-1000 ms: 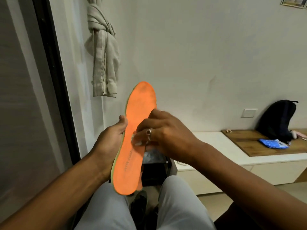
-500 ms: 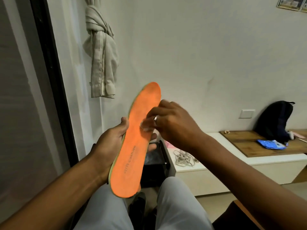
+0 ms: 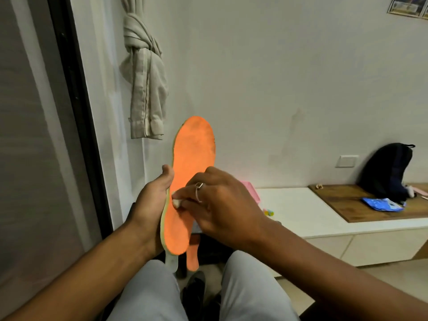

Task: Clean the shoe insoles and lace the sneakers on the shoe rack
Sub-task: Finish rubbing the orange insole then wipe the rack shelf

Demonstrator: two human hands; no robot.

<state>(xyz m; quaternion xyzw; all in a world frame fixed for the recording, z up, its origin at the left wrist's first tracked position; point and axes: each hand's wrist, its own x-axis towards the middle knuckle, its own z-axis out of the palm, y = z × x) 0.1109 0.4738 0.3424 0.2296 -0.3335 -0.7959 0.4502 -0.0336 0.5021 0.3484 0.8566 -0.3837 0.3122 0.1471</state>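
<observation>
Item: orange insole, held upright over the lap, toe end up near the wall, heel end down between the knees. Left hand: clamped on the insole's left edge, thumb hooked over the rim at mid-length, palm behind. Right hand: fingers drawn together, pinching a small white wad — cloth, wipe or cotton, too small to tell — and pressing it against the orange face near the left edge, a little below the middle; a ring on one finger. Second orange insole: partly hidden behind the first, its lower end hanging toward the floor; what holds it cannot be told. Dark shoe: on the floor between the legs, laces not visible. Surroundings: white worktop to the right carrying a pink object and, farther along, a black bag and a blue packet; knotted curtain on the wall. Status, judged: wiping stage, lacing not begun. Risks, judged: the thin insole is gripped along one edge only, so firm rubbing could fold it or twist it out of the thumb; the small wad could slip from the fingertips and drop to the floor; the hidden insole, loosely placed, could slide down unnoticed.
</observation>
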